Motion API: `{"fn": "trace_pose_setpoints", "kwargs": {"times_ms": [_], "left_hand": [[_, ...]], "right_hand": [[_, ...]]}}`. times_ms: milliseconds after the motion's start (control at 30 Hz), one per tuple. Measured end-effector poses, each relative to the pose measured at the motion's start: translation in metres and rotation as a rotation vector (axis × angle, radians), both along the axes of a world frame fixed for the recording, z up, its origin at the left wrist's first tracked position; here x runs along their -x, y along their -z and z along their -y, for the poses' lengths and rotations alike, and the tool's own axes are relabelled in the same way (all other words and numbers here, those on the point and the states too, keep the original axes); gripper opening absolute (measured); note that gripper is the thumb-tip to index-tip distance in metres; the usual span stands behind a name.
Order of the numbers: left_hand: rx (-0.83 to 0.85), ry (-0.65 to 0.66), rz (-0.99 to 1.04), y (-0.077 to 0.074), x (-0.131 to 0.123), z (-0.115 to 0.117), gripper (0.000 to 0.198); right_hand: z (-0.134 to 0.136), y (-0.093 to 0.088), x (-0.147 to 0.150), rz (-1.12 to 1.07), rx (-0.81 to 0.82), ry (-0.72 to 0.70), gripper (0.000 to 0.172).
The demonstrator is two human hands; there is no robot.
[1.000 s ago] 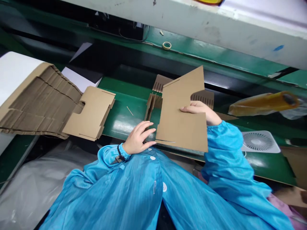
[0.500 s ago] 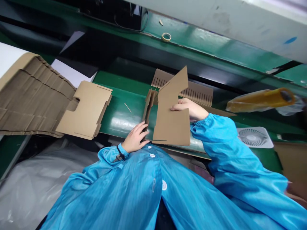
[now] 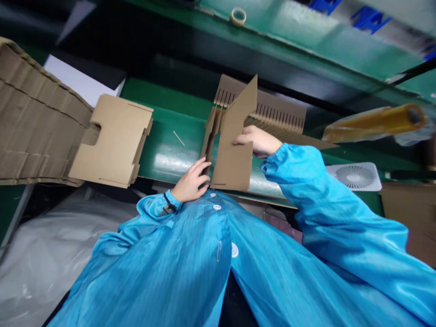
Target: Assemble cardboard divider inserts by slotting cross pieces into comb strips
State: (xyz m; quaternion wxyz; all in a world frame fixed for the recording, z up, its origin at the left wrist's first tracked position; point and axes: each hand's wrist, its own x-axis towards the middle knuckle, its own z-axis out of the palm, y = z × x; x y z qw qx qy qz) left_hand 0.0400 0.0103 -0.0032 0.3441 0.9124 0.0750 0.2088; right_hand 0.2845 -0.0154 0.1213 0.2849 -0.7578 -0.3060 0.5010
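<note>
My right hand (image 3: 255, 141) grips a die-cut brown cardboard panel (image 3: 231, 156), which stands tilted and edge-on above the green belt. My left hand (image 3: 190, 181) sits at the panel's lower left, its fingers around a narrow folded cardboard piece (image 3: 209, 143). Behind the panel lies a comb-slotted cardboard strip (image 3: 281, 111), partly hidden by it. Another flat die-cut cardboard blank (image 3: 112, 141) lies to the left, beside a tall stack of corrugated sheets (image 3: 34, 118). Blue sleeves cover both my arms.
A green belt (image 3: 170, 154) runs across the view, with a small stick (image 3: 178, 138) on it and a tape roll (image 3: 238, 17) farther off. A yellow film roll (image 3: 374, 120) and white fan (image 3: 354, 177) are at right; white plastic sheeting (image 3: 44, 254) is at lower left.
The panel has turned more edge-on and looks narrower. Both hands have moved up and closer together, and the whole scene has shifted upward and left in view.
</note>
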Motion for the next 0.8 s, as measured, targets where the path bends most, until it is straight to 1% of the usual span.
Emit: {"fn": "trace_pose_setpoints", "kwargs": {"times_ms": [67, 133, 267, 367, 500, 567, 800], "left_hand": [[0.016, 0.008, -0.009, 0.0, -0.001, -0.001, 0.01], [0.028, 0.011, -0.016, 0.0, -0.002, -0.001, 0.009], [0.009, 0.017, 0.007, 0.0, -0.002, -0.001, 0.009], [-0.002, 0.025, 0.013, 0.0, -0.003, 0.0, 0.009], [0.006, 0.022, -0.01, -0.001, -0.003, 0.001, 0.01], [0.012, 0.022, -0.021, -0.002, -0.004, 0.002, 0.01], [0.043, 0.016, -0.067, -0.004, -0.005, 0.001, 0.008]], "right_hand": [[-0.002, 0.002, 0.004, -0.009, 0.046, -0.017, 0.004], [-0.005, 0.003, 0.01, -0.019, 0.088, -0.042, 0.009], [-0.011, 0.008, 0.023, 0.057, 0.173, -0.081, 0.022], [-0.016, 0.021, 0.03, 0.12, 0.215, -0.094, 0.027], [-0.02, 0.043, 0.036, 0.139, 0.265, -0.124, 0.03], [-0.021, 0.051, 0.038, 0.142, 0.275, -0.132, 0.033], [-0.022, 0.074, 0.038, 0.034, 0.269, -0.076, 0.035]]}}
